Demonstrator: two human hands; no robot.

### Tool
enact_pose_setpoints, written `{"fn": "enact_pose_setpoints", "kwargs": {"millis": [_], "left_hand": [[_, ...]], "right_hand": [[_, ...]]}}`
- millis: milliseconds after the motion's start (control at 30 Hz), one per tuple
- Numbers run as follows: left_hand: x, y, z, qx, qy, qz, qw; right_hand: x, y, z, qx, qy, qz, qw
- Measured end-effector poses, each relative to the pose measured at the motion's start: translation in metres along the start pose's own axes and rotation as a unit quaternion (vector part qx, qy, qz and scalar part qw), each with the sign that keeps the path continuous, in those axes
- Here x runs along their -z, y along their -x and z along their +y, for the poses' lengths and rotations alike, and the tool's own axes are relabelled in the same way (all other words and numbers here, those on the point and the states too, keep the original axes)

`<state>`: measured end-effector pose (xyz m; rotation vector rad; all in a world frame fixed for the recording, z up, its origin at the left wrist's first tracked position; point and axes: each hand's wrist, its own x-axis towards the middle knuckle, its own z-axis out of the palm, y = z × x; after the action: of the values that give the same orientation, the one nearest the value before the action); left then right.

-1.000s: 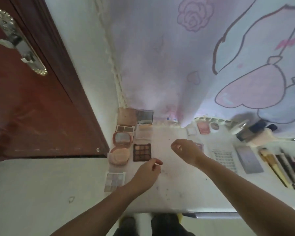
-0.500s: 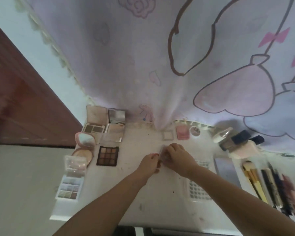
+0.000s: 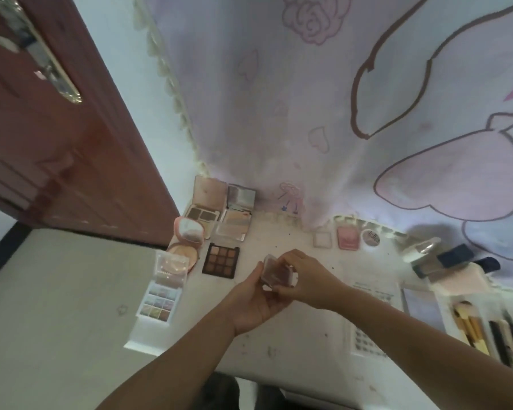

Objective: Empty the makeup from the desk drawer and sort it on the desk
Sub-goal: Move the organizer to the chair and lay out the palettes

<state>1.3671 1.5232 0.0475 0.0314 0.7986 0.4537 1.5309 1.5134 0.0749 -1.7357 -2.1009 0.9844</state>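
Over the middle of the white desk (image 3: pixel 293 329), both hands hold a small square compact (image 3: pixel 277 272) with a clear lid and a brownish pan. My left hand (image 3: pixel 256 303) cups it from below, palm up. My right hand (image 3: pixel 304 281) grips its right side with curled fingers. Open eyeshadow palettes lie in a group at the desk's left: a dark brown one (image 3: pixel 221 260), a pastel one (image 3: pixel 160 294), a round pink compact (image 3: pixel 188 232) and two mirrored ones (image 3: pixel 208 202) at the back. The drawer is out of view.
Small pink and white compacts (image 3: pixel 348 236) sit at the back centre. Bottles and a pink pad (image 3: pixel 456 269) lie at the right, with brushes and pencils (image 3: pixel 483 329) in a row. Sticker sheets (image 3: pixel 367 338) lie near my right forearm. A brown door (image 3: pixel 57 149) stands left; a patterned curtain (image 3: pixel 338 113) hangs behind.
My hands came together over the desk's middle and lifted the small compact; a second ago they were apart and held nothing I could see. The camera view shifted.
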Motion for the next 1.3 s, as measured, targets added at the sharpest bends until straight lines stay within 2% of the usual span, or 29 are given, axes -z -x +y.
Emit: {"fn": "enact_pose_setpoints", "kwargs": {"millis": [100, 233, 367, 533, 633, 733, 833, 1033, 1300], "left_hand": [[0.025, 0.025, 0.010, -0.009, 0.007, 0.004, 1.000], [0.053, 0.053, 0.021, -0.009, 0.023, 0.001, 1.000], [0.077, 0.073, 0.025, 0.013, 0.074, 0.031, 0.997], [0.103, 0.086, 0.020, 0.010, 0.105, 0.120, 0.987], [0.110, 0.088, 0.019, -0.009, 0.132, 0.184, 0.974], [0.107, 0.092, 0.023, -0.017, 0.128, 0.212, 0.969], [0.103, 0.091, 0.028, -0.013, 0.123, 0.219, 0.968], [0.096, 0.088, 0.030, -0.012, 0.111, 0.231, 0.967], [0.030, 0.053, 0.008, 0.055, -0.010, 0.183, 0.981]], "right_hand": [[-0.009, -0.011, -0.022, -0.010, -0.062, -0.023, 0.998], [-0.020, -0.028, -0.047, -0.028, -0.123, -0.092, 0.988], [-0.028, -0.047, -0.059, -0.091, -0.164, -0.078, 0.979], [-0.050, -0.064, -0.071, -0.115, -0.131, -0.042, 0.984], [-0.063, -0.073, -0.077, -0.102, -0.073, -0.035, 0.992], [-0.070, -0.080, -0.081, -0.074, 0.016, -0.038, 0.996], [-0.073, -0.085, -0.081, -0.055, 0.058, -0.037, 0.996], [-0.069, -0.086, -0.071, -0.050, 0.059, -0.039, 0.996], [-0.021, -0.058, -0.019, -0.092, 0.033, -0.011, 0.995]]}}
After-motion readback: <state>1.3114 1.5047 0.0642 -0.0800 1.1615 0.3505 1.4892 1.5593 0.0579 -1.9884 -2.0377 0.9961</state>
